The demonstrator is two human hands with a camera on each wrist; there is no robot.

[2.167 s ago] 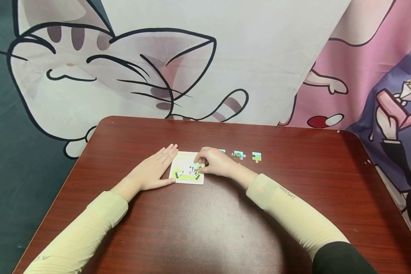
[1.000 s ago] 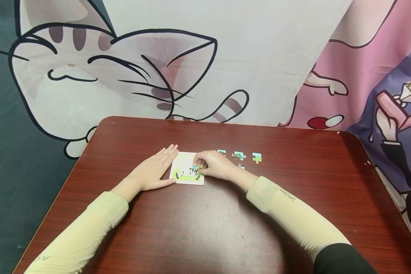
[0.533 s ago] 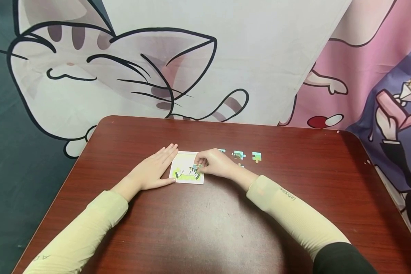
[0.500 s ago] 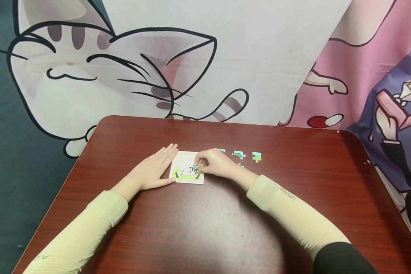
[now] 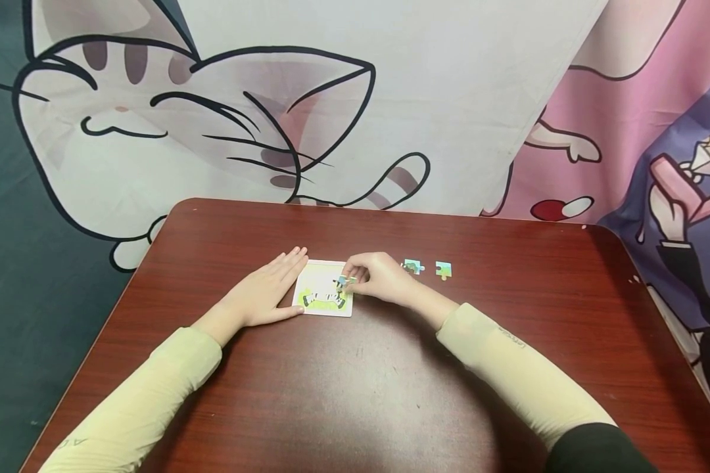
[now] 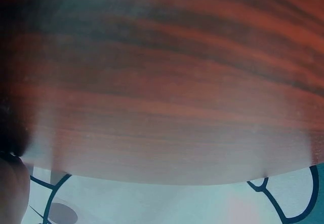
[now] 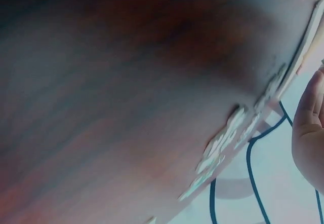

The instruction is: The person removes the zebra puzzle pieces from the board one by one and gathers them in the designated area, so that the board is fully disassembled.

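A small white puzzle board (image 5: 313, 272) lies on the table, with a zebra on green along its lower half. My left hand (image 5: 266, 289) lies flat at its left side, fingers straight and thumb on the board's lower left corner. Over the board's right part, my right hand (image 5: 384, 279) pinches a blue and green jigsaw piece (image 5: 342, 280) between thumb and fingers. In the right wrist view, part of the right hand (image 7: 309, 133) shows at the right edge, beside the board's edge (image 7: 308, 37). The left wrist view shows mostly table, with a sliver of hand (image 6: 12, 191) in the lower left.
Loose jigsaw pieces lie right of the board: one with green and brown (image 5: 413, 267) and another blue and green (image 5: 444, 270). Other pieces are hidden behind the right hand. The brown wooden table (image 5: 343, 394) ends before a cat-print cloth (image 5: 449, 98).
The right hand has shifted slightly right and up from the zebra, with the jigsaw piece still pinched, baring more of the picture. It now covers some loose pieces. The left hand stays put.
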